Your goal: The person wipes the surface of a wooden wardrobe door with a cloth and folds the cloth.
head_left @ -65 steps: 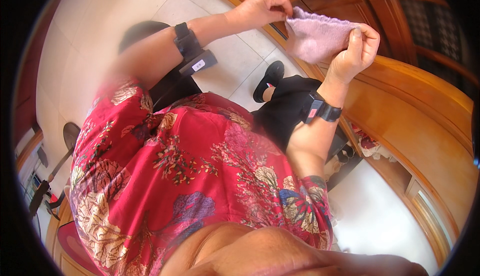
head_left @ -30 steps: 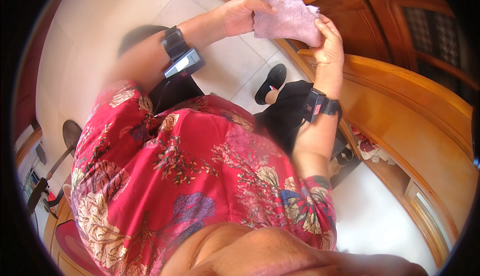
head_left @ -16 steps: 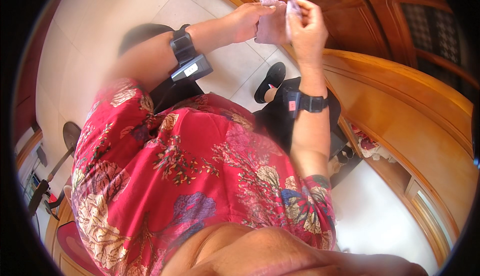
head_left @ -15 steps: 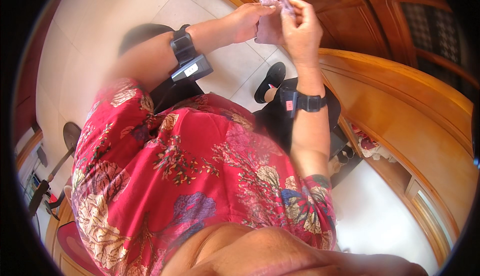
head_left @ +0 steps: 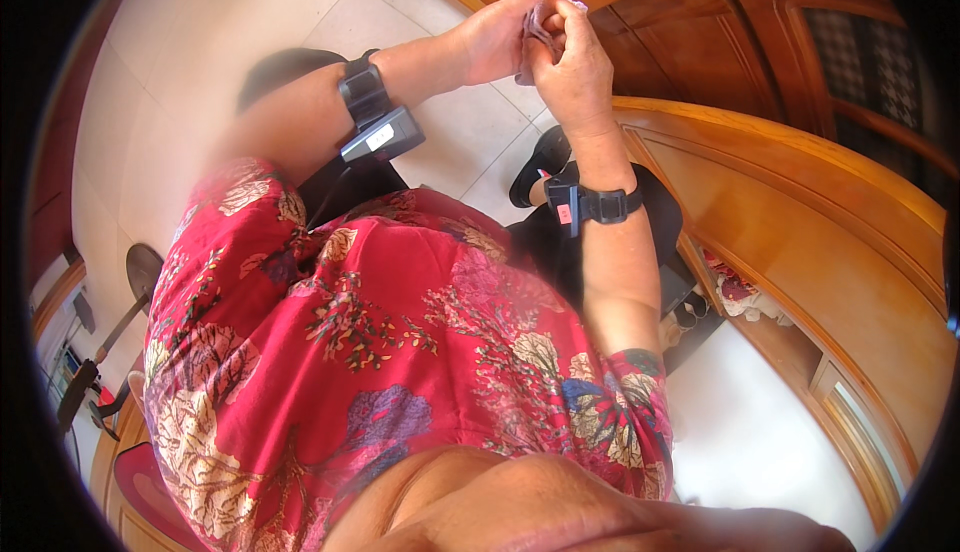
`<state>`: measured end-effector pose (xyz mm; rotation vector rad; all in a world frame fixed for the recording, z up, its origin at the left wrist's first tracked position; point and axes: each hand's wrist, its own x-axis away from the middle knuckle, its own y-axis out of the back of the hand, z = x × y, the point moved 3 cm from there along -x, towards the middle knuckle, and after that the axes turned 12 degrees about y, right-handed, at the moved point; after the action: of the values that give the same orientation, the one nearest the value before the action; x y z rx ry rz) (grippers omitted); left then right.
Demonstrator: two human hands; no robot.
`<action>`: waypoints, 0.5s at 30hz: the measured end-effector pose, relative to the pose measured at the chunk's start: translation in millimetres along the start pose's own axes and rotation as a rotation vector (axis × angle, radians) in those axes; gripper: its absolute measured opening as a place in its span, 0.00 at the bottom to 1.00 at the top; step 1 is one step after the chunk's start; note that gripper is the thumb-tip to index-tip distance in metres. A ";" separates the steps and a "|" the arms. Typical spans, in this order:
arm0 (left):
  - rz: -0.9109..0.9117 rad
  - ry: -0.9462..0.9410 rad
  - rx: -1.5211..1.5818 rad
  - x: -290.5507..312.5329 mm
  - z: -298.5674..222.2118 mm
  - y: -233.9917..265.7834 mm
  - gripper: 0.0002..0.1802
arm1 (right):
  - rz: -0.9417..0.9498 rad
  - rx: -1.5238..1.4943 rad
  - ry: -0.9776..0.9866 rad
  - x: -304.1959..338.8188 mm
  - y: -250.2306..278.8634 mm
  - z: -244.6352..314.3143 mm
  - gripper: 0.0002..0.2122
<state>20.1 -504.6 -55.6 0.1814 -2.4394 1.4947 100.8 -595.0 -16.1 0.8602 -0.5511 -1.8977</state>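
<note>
A small pale purple cloth is bunched between my two hands at the top of the view, held out in front of me above the floor. My right hand grips it, fingers curled and thumb pressed into the folds. Against the cloth's other side lies my left hand, its thumb stretched upward and its fingers mostly hidden behind the cloth. Black straps with small boxes circle both wrists: a wristband on the left arm and a wristband on the right.
Wooden furniture with a curved edge runs along my right side, close to the right forearm. Beyond it stand dark wooden panels. Pale floor tiles lie ahead and left. A black shoe shows below my hands.
My right hand has moved left and slightly down toward the left hand, bunching the cloth. The left thumb has lifted off the cloth and now points up.
</note>
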 end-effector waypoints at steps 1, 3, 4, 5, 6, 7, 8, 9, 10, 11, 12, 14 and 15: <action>0.001 0.001 0.000 0.3 -0.4 -3.1 0.26 | 0.018 -0.016 -0.023 0.5 0.7 2.2 0.19; -0.219 0.067 0.011 0.7 1.2 -3.1 0.24 | -0.022 -0.204 -0.059 7.9 5.5 -16.7 0.18; 0.010 0.050 0.122 -0.7 0.7 2.9 0.21 | -0.059 -0.395 -0.092 10.7 6.4 -23.0 0.17; 0.002 0.042 0.126 -3.0 0.9 10.1 0.21 | -0.183 -0.563 -0.205 4.0 14.5 -8.7 0.13; -0.106 0.001 0.106 -5.3 0.7 19.6 0.20 | -0.210 -0.520 -0.240 -0.8 23.0 -6.9 0.11; -0.208 -0.034 0.084 -7.2 0.4 23.6 0.20 | -0.244 -0.471 -0.276 -2.2 35.4 -11.6 0.10; -0.195 -0.043 0.088 -9.5 -1.5 21.5 0.20 | -0.289 -0.414 -0.261 -1.3 43.3 -19.6 0.07; -0.191 -0.039 0.086 -11.5 -1.6 22.2 0.20 | -0.301 -0.390 -0.296 -0.1 48.0 -27.3 0.08; -0.086 -0.082 0.058 -15.6 -2.8 24.3 0.21 | -0.253 -0.277 -0.293 0.8 47.7 -40.3 0.09; 0.017 -0.125 0.032 -16.5 -5.2 21.4 0.23 | -0.203 -0.165 -0.291 -0.2 46.9 -48.4 0.10; 0.019 -0.123 0.030 -17.7 -5.5 21.3 0.23 | -0.207 -0.164 -0.292 1.2 49.4 -56.3 0.10; 0.010 -0.070 0.005 -16.2 -6.9 15.7 0.25 | 0.037 -0.551 -0.519 4.0 40.4 -63.4 0.11; 0.011 -0.069 0.004 -16.7 -7.6 14.0 0.25 | 0.036 -0.552 -0.520 5.2 39.6 -64.6 0.11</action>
<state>33.8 -492.0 -69.3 0.2244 -2.4944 1.5228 171.0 -618.6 -32.8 -0.0037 -0.3075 -2.0927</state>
